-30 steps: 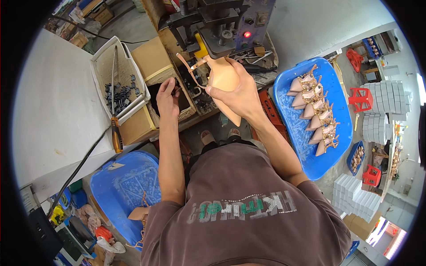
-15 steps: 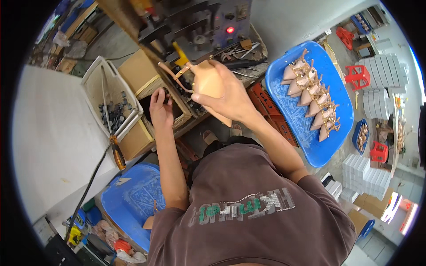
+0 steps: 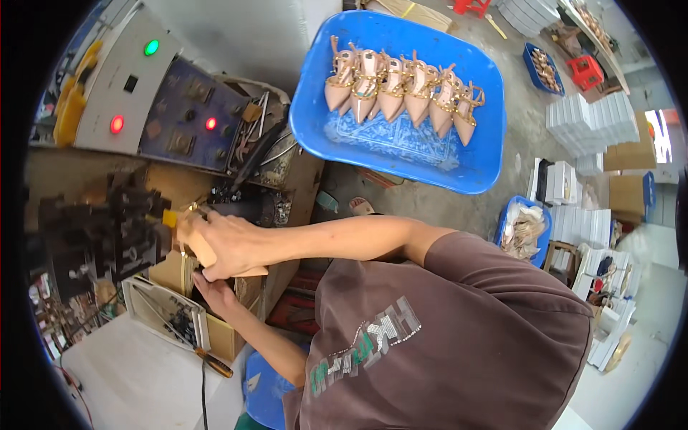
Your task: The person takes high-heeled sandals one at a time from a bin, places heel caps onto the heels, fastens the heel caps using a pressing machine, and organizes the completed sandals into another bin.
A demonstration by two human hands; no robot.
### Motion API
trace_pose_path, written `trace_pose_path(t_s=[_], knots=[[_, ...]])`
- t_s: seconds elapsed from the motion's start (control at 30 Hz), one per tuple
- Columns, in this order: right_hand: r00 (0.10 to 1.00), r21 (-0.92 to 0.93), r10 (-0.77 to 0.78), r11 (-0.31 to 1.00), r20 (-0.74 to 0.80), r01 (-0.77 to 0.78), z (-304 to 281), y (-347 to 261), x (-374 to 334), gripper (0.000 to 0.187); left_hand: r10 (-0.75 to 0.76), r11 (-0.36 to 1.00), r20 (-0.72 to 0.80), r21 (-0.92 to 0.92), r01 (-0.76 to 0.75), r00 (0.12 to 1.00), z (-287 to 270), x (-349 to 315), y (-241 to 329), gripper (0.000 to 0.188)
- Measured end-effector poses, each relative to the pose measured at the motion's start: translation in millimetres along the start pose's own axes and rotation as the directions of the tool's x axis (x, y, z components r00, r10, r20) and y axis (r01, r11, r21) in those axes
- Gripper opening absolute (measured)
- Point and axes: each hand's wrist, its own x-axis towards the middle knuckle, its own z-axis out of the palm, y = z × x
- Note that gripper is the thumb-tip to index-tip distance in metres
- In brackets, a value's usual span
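My right hand (image 3: 240, 245) is closed round a beige shoe (image 3: 201, 249) with gold-trimmed straps, its sole side partly covered by my palm. The shoe is beside a dark machine (image 3: 93, 236) and a yellow part (image 3: 170, 218) on it. Just below, my left hand (image 3: 217, 295) has its fingers bent and pressed together close to the shoe's lower edge. Whatever its fingertips hold is hidden or too small to name.
A blue tub (image 3: 430, 178) holds several pointed beige shoes (image 3: 393, 89). Lit buttons dot a control box (image 3: 132, 79). A white crate (image 3: 140, 304) contains small dark pieces; an orange-handled screwdriver (image 3: 215, 363) leans across its edge. Another blue tub (image 3: 264, 394) stands below my left arm.
My view has swung, so the shoe tub appears higher and the machine's control box shows fully. The shoe in my right hand is now by the machine, and my left hand has come closer to it.
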Motion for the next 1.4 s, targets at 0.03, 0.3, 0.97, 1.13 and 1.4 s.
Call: trace_pose_path(t_s=[0.03,0.3,0.97,1.13,1.4], knots=[[0.998,0.010,-0.056,0.998,-0.038,0.056,1,9,-3,0.092,-0.011,1.000,-0.029,0.009,0.011,1.000,0,1,2,0.047],[0.728,-0.115,0.103,0.963,-0.678,-0.243,-179,99,-185,0.057,0.090,0.989,0.000,0.114,-0.090,0.996,32,-35,26,0.023],[0.705,-0.719,-0.247,0.467,-0.665,-0.514,-302,211,-194,0.038,0.497,-0.081,0.650,0.694,-0.715,0.575,162,-9,81,0.025],[0.791,-0.798,-0.418,0.586,-0.447,-0.141,-222,114,-123,0.035,0.318,0.946,-0.158,0.121,-0.301,0.935,154,-94,62,0.027],[0.932,-0.682,-0.313,0.723,-0.183,0.109,-120,38,-70,0.031,0.205,0.847,-0.673,0.486,0.216,0.711,-59,-381,55,0.023]])
